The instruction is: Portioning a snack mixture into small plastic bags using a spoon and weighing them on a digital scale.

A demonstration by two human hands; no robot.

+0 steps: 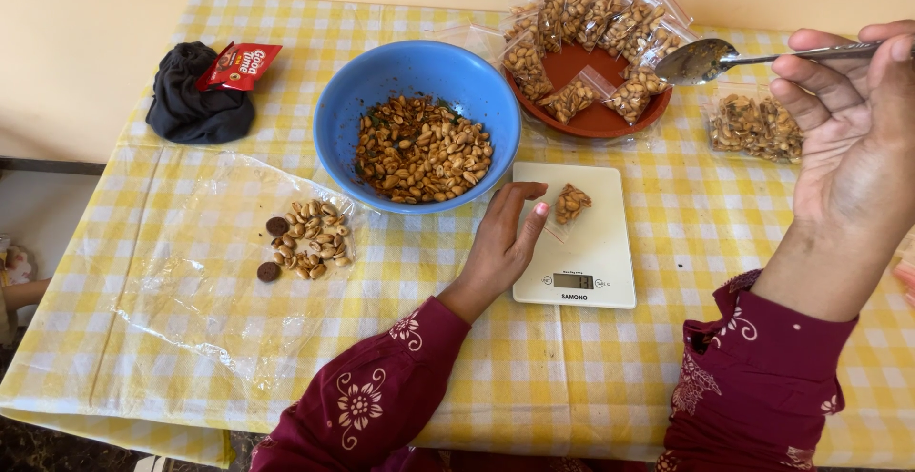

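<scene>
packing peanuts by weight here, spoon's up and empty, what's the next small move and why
Probably dip the spoon into the blue bowl for more peanuts. The right hand holds it raised and seemingly empty, while the left hand steadies a bag on the scale with only a little in it, less than the filled bags on the red plate.

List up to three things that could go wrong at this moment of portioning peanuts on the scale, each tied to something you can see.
1. The left hand rests partly on the white scale beside the small bag, so its weight may distort the reading.
2. The small bag lies open and unsupported; peanuts could spill onto the scale.
3. The right hand holds the spoon above the filled bags in the red dish; a low swing might knock them.
</scene>
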